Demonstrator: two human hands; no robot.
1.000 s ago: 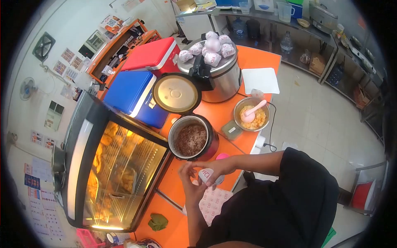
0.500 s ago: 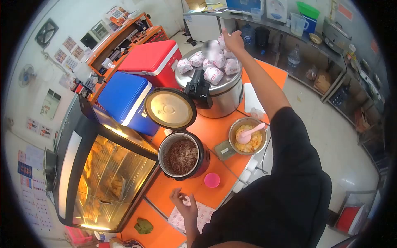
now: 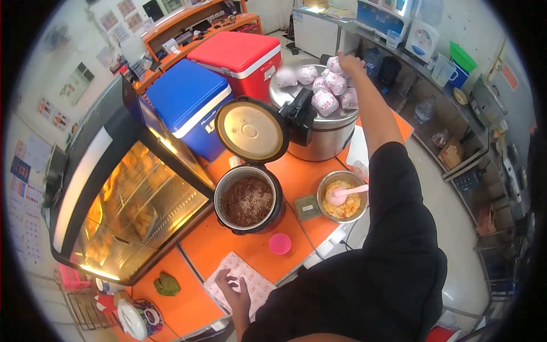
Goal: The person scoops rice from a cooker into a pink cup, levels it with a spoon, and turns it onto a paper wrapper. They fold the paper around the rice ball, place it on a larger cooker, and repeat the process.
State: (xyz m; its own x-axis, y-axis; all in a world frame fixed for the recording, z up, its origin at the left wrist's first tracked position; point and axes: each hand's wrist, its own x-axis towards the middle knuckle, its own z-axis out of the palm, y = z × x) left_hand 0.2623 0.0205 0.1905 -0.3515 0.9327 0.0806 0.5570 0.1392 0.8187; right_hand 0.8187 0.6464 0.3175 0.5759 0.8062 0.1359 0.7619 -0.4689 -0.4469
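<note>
On top of the big silver cooker [image 3: 319,134], at the far end of the orange counter [image 3: 242,248], a pile of wrapped balls [image 3: 326,102] is sitting on the round lid. The person is stretching the right hand [image 3: 348,61] out over the far side of that pile. Its fingers are bending down onto the balls at the back. The hand is hiding them, so it is not clear if they are gripping a ball or letting go. Close to the person's body, the left hand [image 3: 232,286] is lying flat and loose on the printed paper sheets [image 3: 261,288], with its fingers spread and holding nothing.

Between the two hands, a small cooker [image 3: 248,200] full of dark rice is standing with its lid [image 3: 250,130] tipped up. A metal bowl [image 3: 343,211] of yellow food is holding a pink spoon [image 3: 345,192].

The big lid is curving, so a ball is probably rolling easily there. It looks wise to be setting a ball softly into a gap between the others, not on the sloping edge. Lifting the fingers straight up should keep the other balls from getting knocked. The reaching arm is passing over the bowl, so keeping the sleeve high seems smart.
</note>
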